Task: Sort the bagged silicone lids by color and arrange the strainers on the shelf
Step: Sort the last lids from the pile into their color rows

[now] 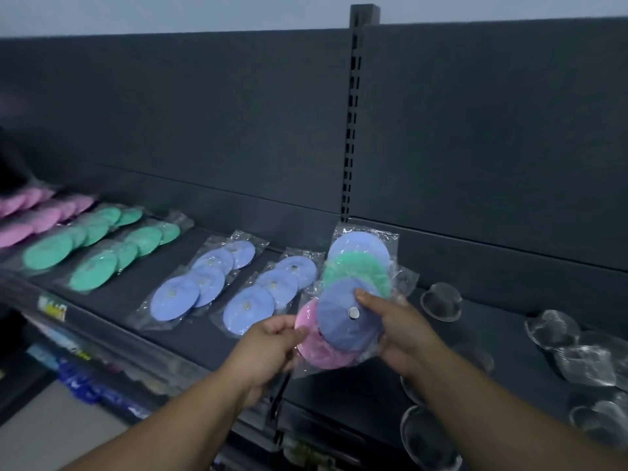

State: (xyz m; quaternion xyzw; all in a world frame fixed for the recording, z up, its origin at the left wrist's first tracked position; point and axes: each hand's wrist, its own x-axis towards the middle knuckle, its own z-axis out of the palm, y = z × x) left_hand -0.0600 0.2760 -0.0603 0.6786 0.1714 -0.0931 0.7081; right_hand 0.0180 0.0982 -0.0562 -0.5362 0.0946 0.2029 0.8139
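I hold a fanned stack of bagged silicone lids above the dark shelf (210, 253). My left hand (272, 345) pinches the edge of a pink bagged lid (319, 351). My right hand (401, 331) grips the blue bagged lid (346, 317) on top, thumb on its face. Behind it in the fan are a green bagged lid (356, 270) and a light blue one (360, 244). On the shelf lie sorted rows: blue bags (200, 280), green bags (85, 243), pink bags (30, 212). Bagged metal mesh strainers (441, 302) lie scattered at the right.
A slotted upright post (351, 130) divides the shelf's back panel. More strainers (577, 351) crowd the right part of the shelf, some near its front edge (424, 433). Lower shelves at the bottom left hold blurred packaged goods (78, 375).
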